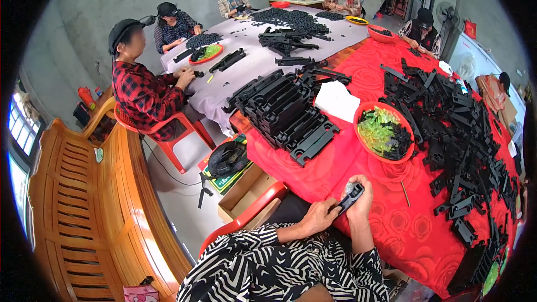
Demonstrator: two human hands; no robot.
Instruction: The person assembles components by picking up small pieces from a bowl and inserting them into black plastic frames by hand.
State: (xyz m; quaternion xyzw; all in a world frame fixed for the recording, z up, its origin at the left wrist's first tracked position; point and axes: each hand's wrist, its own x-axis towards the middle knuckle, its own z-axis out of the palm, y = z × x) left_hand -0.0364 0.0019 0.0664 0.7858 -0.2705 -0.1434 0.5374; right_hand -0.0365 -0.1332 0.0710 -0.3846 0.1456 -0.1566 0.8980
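A long black plastic part (352, 196) is held over the table's near edge, in front of my body. My right hand (362, 198) wraps round it from the right, fingers closed. At its lower end, the fingertips of my left hand (320, 216) pinch it. Something small and pale shows at the top of the part, too small to name. Beyond my hands stands a red bowl (411, 151) of clear yellow-green and small black pieces. Left of the bowl are stacked black plastic parts (279, 109) and a white cloth or paper (337, 99). A thin brown stick (405, 194) lies on the red tablecloth (335, 170).
A heap of loose black parts (458, 128) covers the table's right side. Several people sit round the table, one in a red checked shirt (142, 92) at the left. A wooden bench (106, 201), red chair (243, 218) and open cardboard box (246, 193) stand to my left.
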